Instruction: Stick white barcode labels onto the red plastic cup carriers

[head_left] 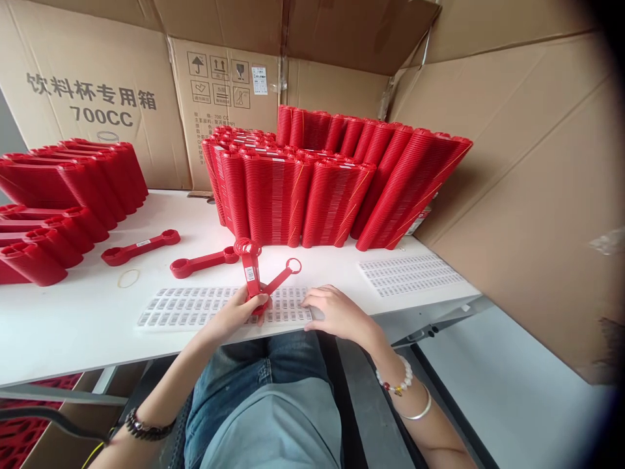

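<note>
Tabletop: edge at six o'clock, open room toward nine. Left hand clamped on red strips (one splayed toward two); right hand apart, half-open, at three-o'clock end of label sheet.

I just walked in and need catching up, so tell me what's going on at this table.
At the white table, the left hand holds a small stack of red ring-ended pieces, with one piece angled out to the right. The right hand is at the right end of a sheet of printed labels; whether its fingers grip a label is unclear. Two small red bundles lie to the left, tall red stacks stand behind, and a second sheet lies to the right.
</note>
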Demonstrator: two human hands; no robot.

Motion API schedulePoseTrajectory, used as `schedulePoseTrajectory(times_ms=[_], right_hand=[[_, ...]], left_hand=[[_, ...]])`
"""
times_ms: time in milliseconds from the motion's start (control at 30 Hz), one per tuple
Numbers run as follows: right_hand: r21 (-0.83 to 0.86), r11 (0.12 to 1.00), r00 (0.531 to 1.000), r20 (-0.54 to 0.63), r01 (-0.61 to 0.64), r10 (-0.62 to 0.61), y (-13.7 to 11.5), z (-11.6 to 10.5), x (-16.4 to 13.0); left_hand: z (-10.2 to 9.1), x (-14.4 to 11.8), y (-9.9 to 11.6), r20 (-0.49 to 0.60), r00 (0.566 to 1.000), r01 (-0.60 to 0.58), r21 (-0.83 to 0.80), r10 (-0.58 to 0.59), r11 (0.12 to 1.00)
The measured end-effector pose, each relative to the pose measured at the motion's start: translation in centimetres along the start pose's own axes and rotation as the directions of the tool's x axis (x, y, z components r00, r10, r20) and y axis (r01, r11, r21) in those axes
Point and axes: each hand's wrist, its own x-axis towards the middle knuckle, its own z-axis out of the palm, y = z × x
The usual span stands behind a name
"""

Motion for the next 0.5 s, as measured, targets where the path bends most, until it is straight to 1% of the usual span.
schedulePoseTrajectory(times_ms=[267, 500], right_hand=[[-0.015, 1.0, 1.0, -0.022, -0.019, 0.018, -0.27, 0.26, -0.31], [-0.018, 1.0, 0.999, -0.046, -0.008, 0.007, -0.3, 0.33, 0.0]], left_hand=[[-0.63, 0.22, -0.55, 0.081, 0.997, 0.015, -0.027, -0.012, 1.0], [-0.55, 0.22, -0.55, 0.082, 0.996, 0.03, -0.036, -0.027, 0.999]])
